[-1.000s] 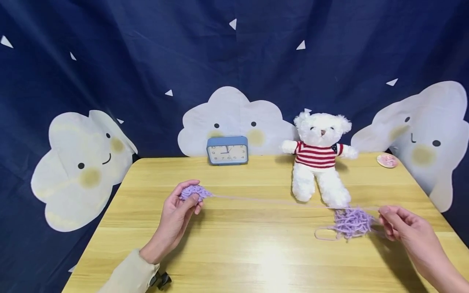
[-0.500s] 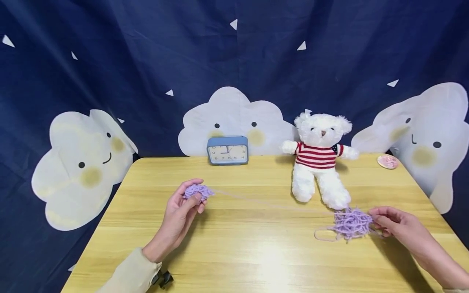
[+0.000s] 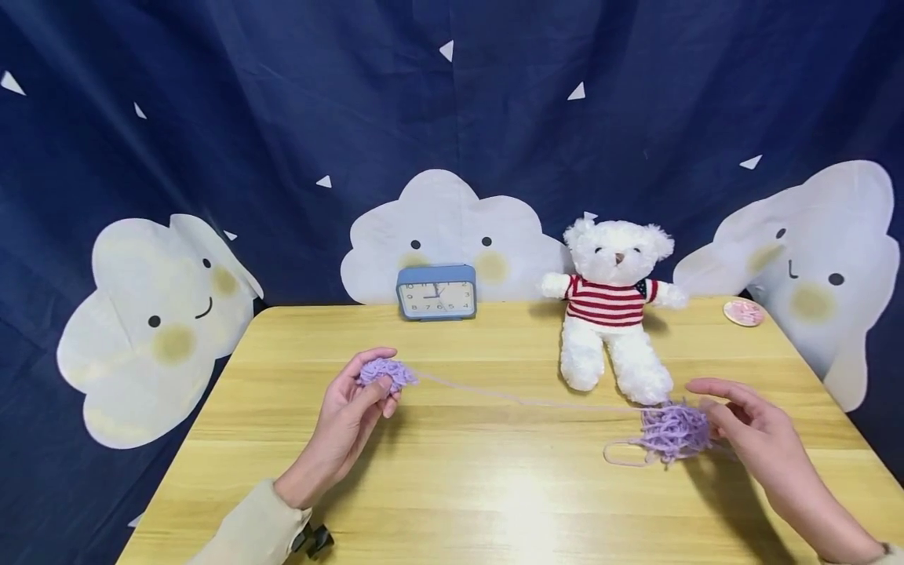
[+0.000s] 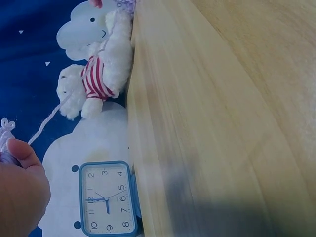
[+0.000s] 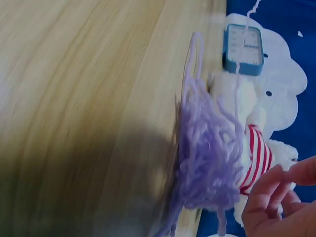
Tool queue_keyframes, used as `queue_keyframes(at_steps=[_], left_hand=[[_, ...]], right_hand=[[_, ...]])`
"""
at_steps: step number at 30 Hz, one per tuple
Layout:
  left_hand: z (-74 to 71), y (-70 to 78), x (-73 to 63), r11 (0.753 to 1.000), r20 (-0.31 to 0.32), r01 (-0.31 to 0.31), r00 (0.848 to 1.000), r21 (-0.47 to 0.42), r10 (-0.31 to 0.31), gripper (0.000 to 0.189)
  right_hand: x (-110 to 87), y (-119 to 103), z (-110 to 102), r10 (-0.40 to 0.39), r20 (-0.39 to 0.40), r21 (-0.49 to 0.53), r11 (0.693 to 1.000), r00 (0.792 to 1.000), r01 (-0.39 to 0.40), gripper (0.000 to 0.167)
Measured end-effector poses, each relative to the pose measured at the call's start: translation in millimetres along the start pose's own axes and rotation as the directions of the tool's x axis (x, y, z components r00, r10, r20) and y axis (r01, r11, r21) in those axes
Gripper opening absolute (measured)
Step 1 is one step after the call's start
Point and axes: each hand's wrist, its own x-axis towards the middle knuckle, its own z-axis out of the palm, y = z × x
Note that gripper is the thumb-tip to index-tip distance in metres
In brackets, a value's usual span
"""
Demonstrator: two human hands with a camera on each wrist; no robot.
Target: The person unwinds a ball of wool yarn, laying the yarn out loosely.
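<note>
My left hand [image 3: 355,418] grips a small wound bundle of lilac yarn [image 3: 388,373], held above the table between thumb and fingers. A single strand [image 3: 519,402] slopes from it to the right and sags a little. It ends at a loose, tangled pile of the same yarn [image 3: 674,431] on the table, which has a long loop sticking out to the left. My right hand [image 3: 763,439] hovers at the right side of this pile, index finger reaching out and thumb apart from it. In the right wrist view, the right fingers [image 5: 269,190] are bent beside the tangle [image 5: 210,153] with no strand seen between them.
A white teddy bear [image 3: 614,310] in a red striped sweater sits just behind the yarn pile. Further left stands a blue clock [image 3: 436,293] at the table's back edge. A round pink disc [image 3: 744,312] lies in the back right corner. Behind hangs a navy curtain [image 3: 282,94] with clouds.
My right hand has moved left from a drawn-out strand to the pile and loosened its pinch. The taut strand between the hands has gone slack. My left hand shifted slightly right.
</note>
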Motion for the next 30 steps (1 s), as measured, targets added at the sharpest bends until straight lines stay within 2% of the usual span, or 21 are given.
queue_keyframes(at_steps=[4,8,11,17,22,27,30], left_hand=[[0.0,-0.3,0.5,1.0,-0.002,-0.004,1.0,-0.003,0.004,0.042],[0.5,-0.1,1.2,1.0,-0.002,0.004,1.0,0.003,-0.004,0.041],[1.2,-0.1,1.8,1.0,0.006,0.014,1.0,0.006,-0.014,0.042],[2.2,-0.7,2.1,1.0,0.018,0.016,1.0,-0.004,-0.016,0.044],[2.2,-1.1,2.6,1.0,0.029,0.018,0.999,-0.016,-0.017,0.044],[2.2,-2.1,2.8,1.0,0.033,0.022,0.999,-0.009,-0.022,0.044],[2.5,-3.2,3.3,1.0,0.037,0.029,0.999,-0.01,-0.028,0.045]], right_hand=[[4.1,-9.4,13.7,0.004,0.008,0.12,0.993,1.0,-0.005,0.02],[6.0,-16.7,30.1,-0.043,0.048,0.311,0.95,0.998,0.026,0.018],[6.4,-23.7,43.7,-0.069,0.094,0.373,0.927,0.993,0.029,0.016],[9.8,-39.3,70.6,-0.071,0.19,0.406,0.914,0.979,-0.013,0.014],[9.5,-51.2,87.9,-0.077,0.239,0.348,0.937,0.968,-0.012,0.018],[10.7,-58.6,105.2,-0.069,0.304,0.301,0.953,0.95,-0.027,0.032],[13.2,-61.8,115.7,-0.067,0.373,0.296,0.954,0.925,-0.051,0.043]])
